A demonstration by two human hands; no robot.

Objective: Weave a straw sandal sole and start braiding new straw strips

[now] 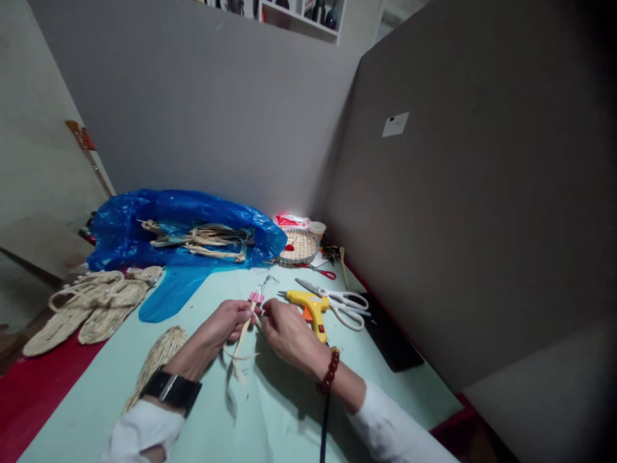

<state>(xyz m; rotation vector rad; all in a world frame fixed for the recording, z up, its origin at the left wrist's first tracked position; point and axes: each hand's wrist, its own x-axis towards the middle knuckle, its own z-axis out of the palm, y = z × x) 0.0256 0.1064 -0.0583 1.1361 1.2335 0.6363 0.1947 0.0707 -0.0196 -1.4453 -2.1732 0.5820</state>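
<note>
Pale plant-fibre strips (242, 339) hang from a pink binder clip (256, 298) in the middle of the table. A thin wire hook (268, 280) lies just beyond the clip. My left hand (233, 319) pinches the strips right below the clip. Close beside it, my right hand (284, 326) has its fingers closed around a strip at the same spot; the fingertips are partly hidden. The loose strip ends dangle toward me. A yellow glue gun (311, 308) lies just right of my right hand. Under my left forearm is a braided fibre sole (162, 355).
A blue plastic bag (120, 222) with fibre bundles (212, 238) lies at the back left. Woven sandals (101, 302) sit at the left edge. White scissors (344, 303), red-handled scissors (324, 272), a round woven basket (303, 247) and a black tablet-like slab (393, 337) lie right. Grey partitions (216, 116) enclose the table.
</note>
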